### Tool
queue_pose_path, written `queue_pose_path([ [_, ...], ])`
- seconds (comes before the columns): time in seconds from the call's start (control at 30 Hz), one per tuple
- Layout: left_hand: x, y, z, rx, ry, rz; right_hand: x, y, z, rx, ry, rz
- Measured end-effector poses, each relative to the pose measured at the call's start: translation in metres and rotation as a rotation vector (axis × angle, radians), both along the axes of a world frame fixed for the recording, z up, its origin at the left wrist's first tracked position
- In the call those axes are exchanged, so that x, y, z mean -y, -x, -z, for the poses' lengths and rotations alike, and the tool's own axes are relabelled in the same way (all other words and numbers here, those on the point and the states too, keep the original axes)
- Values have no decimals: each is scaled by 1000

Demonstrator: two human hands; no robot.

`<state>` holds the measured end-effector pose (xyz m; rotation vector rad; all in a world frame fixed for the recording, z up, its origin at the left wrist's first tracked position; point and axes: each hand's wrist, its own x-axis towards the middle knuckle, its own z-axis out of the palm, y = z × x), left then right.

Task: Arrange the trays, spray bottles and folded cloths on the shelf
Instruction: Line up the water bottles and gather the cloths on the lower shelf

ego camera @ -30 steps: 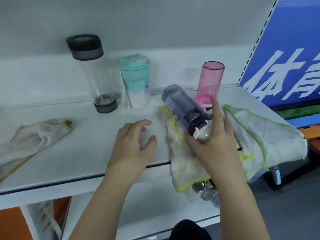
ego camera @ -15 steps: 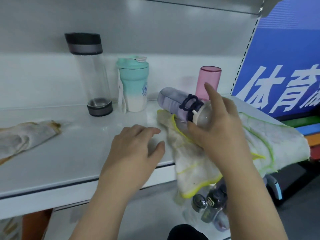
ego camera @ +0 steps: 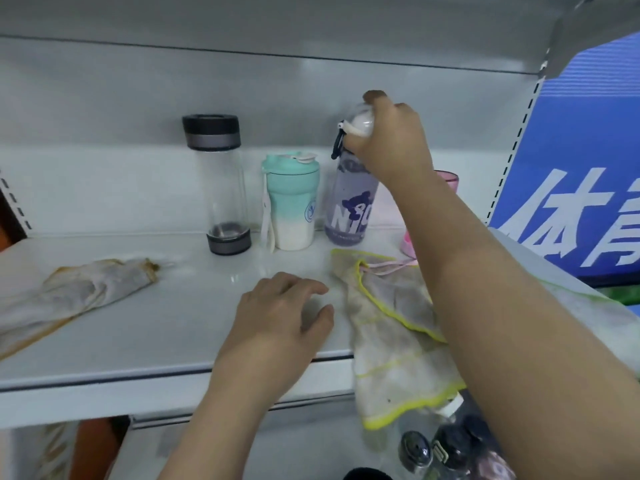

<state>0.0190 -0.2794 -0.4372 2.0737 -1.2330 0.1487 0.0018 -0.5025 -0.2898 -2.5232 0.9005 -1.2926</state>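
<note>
- Along the back edge of the white shelf (ego camera: 138, 341), the right hand (ego camera: 388, 140) is clasping the cap of a purple bottle (ego camera: 349, 209), which is standing upright.
- The purple bottle is sitting just beside a teal cup (ego camera: 292, 202), and a clear bottle with a dark cap (ego camera: 221, 181) is standing further left; a pink cup (ego camera: 446, 176) is peeking out behind the right forearm.
- The left hand (ego camera: 280, 323) is resting palm-down near the front edge, fingers loosely spread, gripping nothing.
- A yellow-trimmed cloth (ego camera: 391, 341) is lying unfolded at the right end, draping over the front edge and hanging down.
- A crumpled, brown-stained cloth (ego camera: 79, 296) is lying toward the left end, well apart from the bottles.
- Bare shelf is lying open between the two cloths, around the left hand, and from the stained cloth back to the rear edge.
- Several bottle tops (ego camera: 446, 448) are showing on the level below, under the hanging cloth.
</note>
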Motion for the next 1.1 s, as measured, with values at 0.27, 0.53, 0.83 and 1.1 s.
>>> queue_pose_path([
  [0.27, 2, -1, -1, -18, -51, 0, 13, -26, -24, -246, 18, 25],
  [0.53, 2, 0, -2, -61, -35, 19, 15, -25, -30, -357, -110, -45],
  [0.83, 17, 3, -28, -84, -40, 143, 44, 46, -8, -418, -215, 324],
  [1.1, 54, 16, -43, 36, -103, 215, 47, 79, 15, -641, -217, 226],
])
